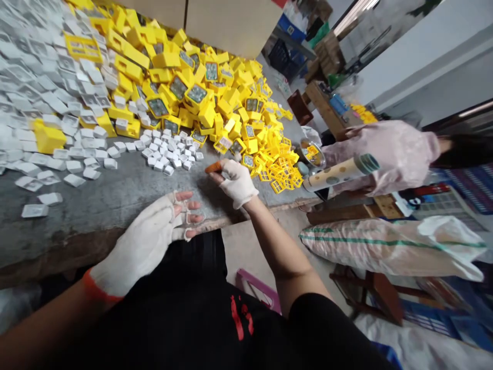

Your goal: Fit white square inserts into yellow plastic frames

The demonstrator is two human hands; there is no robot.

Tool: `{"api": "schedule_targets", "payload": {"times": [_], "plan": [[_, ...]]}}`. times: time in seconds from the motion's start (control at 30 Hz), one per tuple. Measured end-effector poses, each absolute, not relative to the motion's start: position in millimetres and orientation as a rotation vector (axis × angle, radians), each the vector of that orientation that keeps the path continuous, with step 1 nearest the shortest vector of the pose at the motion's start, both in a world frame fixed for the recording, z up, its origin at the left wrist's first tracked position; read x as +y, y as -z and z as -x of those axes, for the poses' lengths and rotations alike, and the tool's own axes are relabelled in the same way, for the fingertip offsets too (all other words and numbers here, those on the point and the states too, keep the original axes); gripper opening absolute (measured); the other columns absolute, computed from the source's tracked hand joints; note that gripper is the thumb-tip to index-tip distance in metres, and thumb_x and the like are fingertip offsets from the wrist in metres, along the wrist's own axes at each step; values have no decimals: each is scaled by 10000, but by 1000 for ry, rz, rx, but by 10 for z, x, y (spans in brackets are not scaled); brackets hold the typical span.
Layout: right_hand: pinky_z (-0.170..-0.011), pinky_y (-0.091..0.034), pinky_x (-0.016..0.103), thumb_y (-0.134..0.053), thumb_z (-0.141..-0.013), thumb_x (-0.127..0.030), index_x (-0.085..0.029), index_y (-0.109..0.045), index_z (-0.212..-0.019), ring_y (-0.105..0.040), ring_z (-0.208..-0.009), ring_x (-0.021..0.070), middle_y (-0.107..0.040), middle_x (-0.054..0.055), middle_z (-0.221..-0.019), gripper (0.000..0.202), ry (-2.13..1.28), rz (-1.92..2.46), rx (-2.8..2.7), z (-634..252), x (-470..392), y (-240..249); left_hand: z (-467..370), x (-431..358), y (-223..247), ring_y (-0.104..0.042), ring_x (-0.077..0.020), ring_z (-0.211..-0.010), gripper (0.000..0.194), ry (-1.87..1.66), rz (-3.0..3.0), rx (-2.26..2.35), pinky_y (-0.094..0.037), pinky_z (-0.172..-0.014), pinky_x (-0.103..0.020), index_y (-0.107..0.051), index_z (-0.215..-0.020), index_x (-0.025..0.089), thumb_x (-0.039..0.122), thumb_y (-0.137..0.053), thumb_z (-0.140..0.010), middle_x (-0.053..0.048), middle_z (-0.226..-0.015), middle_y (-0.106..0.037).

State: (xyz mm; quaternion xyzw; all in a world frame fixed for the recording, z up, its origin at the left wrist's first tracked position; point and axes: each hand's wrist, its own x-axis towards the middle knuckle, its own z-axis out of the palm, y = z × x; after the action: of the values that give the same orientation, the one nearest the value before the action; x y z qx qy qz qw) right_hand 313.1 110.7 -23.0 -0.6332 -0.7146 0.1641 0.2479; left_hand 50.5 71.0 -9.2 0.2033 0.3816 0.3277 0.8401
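Note:
My left hand (154, 231), in a white glove with bare fingertips, is held palm up at the table's front edge, fingers apart and nothing in it. To its right my right hand (234, 182), also gloved, is over the grey table (115, 198) with its fingers bent together; whether anything is between them I cannot make out. Just beyond the hands lies a small heap of white pieces (171, 151). Behind it rises a large pile of yellow housings (196, 92), some with clear or grey inserts. Yellow frames (283, 172) lie right of my right hand.
Many white parts (46, 113) cover the table's left side. A metal bowl (313, 154) and a spotted roll (339, 173) are at the right end. Beyond, a person in pink (389, 154) stands near a wooden table. A woven sack (385, 245) and a stool (379, 295) are on the right.

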Motion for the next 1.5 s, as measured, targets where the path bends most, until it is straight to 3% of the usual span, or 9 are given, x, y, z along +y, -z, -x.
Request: {"api": "schedule_targets", "payload": {"times": [0.27,0.47,0.73,0.83,0.93,1.0,1.13,1.33,1.5], "plan": [[-1036,-670,475,-762,-959,-237,-225,-878,-1137,-815,-1024,274,-889,79,-1103,213,-240,1982,-1466,-3872,1235,184,-315,707,120,-848,-271,-833,171,-739,-471,846,-723,-618,-309,-872,-1036,158,126,-873,-868,-134,-952,-875],[-1218,-589,665,-1035,-748,-325,-234,-818,-1409,-775,-1317,439,-859,146,-1345,701,-290,2220,-1937,-3748,1459,255,-321,732,149,-860,-278,-849,173,-700,-445,851,-719,-639,-318,-831,-1058,169,91,-851,-904,-111,-982,-872],[-1177,-625,533,-918,-917,-426,-211,-654,-1626,-810,-1278,337,-850,131,-1403,787,-532,1736,-2083,-3149,895,47,-415,705,181,-850,-275,-1002,318,-635,-439,737,-739,-812,-364,-799,-1348,186,217,-811,-1032,-136,-1187,-864],[-1186,-619,512,-879,-984,-466,-242,-672,-1623,-796,-1344,347,-846,137,-1436,707,-579,1471,-2240,-2818,501,-39,-503,628,148,-826,-253,-1016,332,-539,-424,634,-728,-879,-360,-793,-1370,201,342,-810,-1070,-129,-1244,-856],[-1122,-644,467,-854,-1026,-540,-262,-682,-1617,-801,-1312,323,-842,133,-1435,675,-552,1413,-2205,-2858,209,92,-513,568,119,-808,-221,-931,343,-510,-441,670,-706,-753,-295,-838,-1250,227,323,-955,-942,-71,-1174,-865],[-1103,-649,464,-825,-1047,-539,-281,-713,-1559,-799,-1261,295,-842,106,-1408,584,-403,1572,-1944,-3198,53,249,-483,564,120,-810,-228,-888,362,-530,-447,755,-694,-666,-287,-853,-1159,257,308,-1025,-844,-36,-1105,-873],[-1050,-657,481,-757,-1014,-281,-249,-818,-1242,-798,-1068,261,-846,88,-1246,238,-107,2165,-1268,-4126,-71,465,-459,572,129,-799,-246,-893,301,-506,-473,861,-708,-676,-316,-852,-1103,254,364,-998,-864,-53,-1094,-873],[-1125,-635,591,-814,-951,-259,-229,-823,-1023,-806,-1119,349,-837,111,-1094,78,-149,2434,-1142,-4526,175,531,-599,511,136,-715,-224,-869,386,-609,-533,856,-675,-626,-283,-855,-1042,214,356,-1073,-757,-46,-994,-781],[-993,-668,512,-797,-940,-306,-237,-823,-1056,-793,-992,294,-824,80,-1043,138,-215,2098,-1311,-3978,27,618,-628,468,122,-736,-227,-838,298,-599,-475,782,-603,-568,-275,-832,-1132,197,341,-946,-897,-65,-1052,-770]]}}
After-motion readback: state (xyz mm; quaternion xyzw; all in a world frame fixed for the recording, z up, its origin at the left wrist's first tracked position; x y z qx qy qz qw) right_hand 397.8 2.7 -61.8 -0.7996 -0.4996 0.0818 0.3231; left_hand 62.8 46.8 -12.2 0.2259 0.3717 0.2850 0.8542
